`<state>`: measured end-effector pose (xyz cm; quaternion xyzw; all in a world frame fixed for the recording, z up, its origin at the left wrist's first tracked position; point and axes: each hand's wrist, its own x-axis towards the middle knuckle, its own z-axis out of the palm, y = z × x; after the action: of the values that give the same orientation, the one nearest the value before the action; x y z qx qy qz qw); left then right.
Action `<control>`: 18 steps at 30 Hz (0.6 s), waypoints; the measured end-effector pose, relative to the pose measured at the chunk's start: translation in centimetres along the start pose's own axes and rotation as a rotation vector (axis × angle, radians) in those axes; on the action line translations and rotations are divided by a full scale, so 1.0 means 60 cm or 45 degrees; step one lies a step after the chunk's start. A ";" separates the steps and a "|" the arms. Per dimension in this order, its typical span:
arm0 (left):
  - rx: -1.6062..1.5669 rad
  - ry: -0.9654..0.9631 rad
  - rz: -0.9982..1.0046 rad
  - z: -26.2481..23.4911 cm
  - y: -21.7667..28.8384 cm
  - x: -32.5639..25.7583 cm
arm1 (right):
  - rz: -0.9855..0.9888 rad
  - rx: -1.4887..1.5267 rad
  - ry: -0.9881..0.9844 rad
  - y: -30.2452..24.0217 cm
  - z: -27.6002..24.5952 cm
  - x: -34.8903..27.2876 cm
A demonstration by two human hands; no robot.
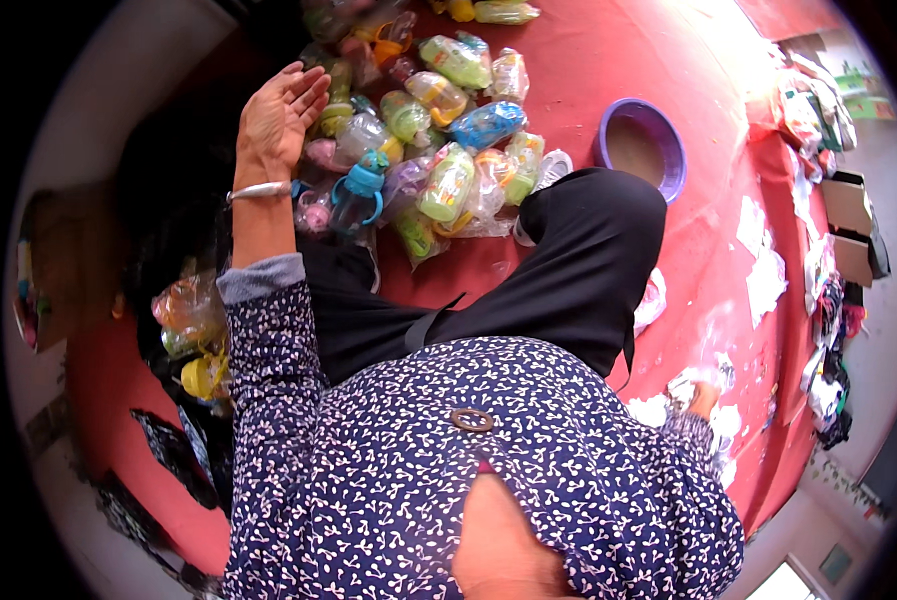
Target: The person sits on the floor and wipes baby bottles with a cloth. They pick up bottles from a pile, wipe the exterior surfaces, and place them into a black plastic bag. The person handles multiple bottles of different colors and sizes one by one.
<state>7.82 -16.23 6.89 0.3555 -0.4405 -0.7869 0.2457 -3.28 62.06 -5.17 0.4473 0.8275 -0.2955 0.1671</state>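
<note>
My left hand [281,115] is raised at the left edge of a heap of baby bottles, palm showing and fingers loosely curled, with nothing in it. Near it lie a blue-topped bottle with handles [360,190], a green bottle in clear wrap [448,185] and a blue wrapped bottle [489,124]. Most of the heap is in clear plastic bags. Low on the right, my right hand [705,400] reaches down among crumpled white and clear plastic [685,386]. Its fingers are hidden there, so any hold is unclear.
A purple basin [681,150] with cloudy contents stands beyond my right knee. More wrapped bottles [191,315] lie left of my left arm. White scraps [764,265] litter the red floor covering [559,60], with piled bags and brown boxes [849,205] farther right.
</note>
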 end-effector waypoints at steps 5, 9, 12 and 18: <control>-0.099 -0.036 -0.063 0.006 -0.004 0.005 | 0.061 0.264 -0.248 -0.019 -0.024 0.000; -0.099 -0.060 -0.049 0.019 -0.014 0.013 | -0.248 0.497 -0.391 -0.166 0.005 0.004; -0.113 0.057 0.009 0.000 -0.006 -0.002 | -0.690 0.489 -0.194 -0.389 0.086 -0.091; -0.264 -0.100 0.034 -0.009 0.004 0.019 | -1.913 -0.148 -0.495 -0.686 0.296 -0.357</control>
<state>7.53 -17.44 6.51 0.2910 -0.3707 -0.8383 0.2741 -25.97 19.49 6.73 -0.3027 0.8786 -0.3589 0.0874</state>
